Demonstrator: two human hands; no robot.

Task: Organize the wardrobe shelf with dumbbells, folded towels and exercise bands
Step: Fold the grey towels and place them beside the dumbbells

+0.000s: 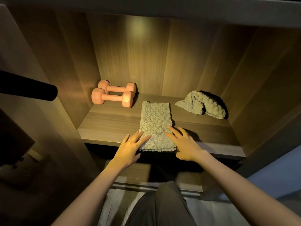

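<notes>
- a wooden wardrobe shelf [105,126] seen from above in warm light. a folded towel [155,121] lies mid-shelf, its long side running from 12 to 6 o'clock, its near end at the front lip and seemingly just over it.
- the left hand [130,146] rests flat, fingers straight and spread, on the towel's corner at 7 o'clock. the right hand [184,143] rests the same way at 5 o'clock. both hands are wide and hold nothing.
- risk: with the near end at the lip, any pull toward 6 o'clock would likely drag the towel off the shelf. flat hands press but do not grip, so nothing would catch it.
- risk: an uneven push, one hand ahead of the other, would probably skew the towel or slide its top layer off the lower ones and open the fold.
- two orange dumbbells [114,94] sit side by side at 10 o'clock, near the towel's far left corner but apart from it. a push toward 11 o'clock could bunch the towel against them.
- a second towel [202,103] lies crumpled at 2 o'clock, not yet folded. reaching across for it could rumple the finished fold.
- no exercise bands are in view.
- a dark rod [27,88] juts in at 9 o'clock, outside the shelf. a left elbow swinging wide might knock it.
</notes>
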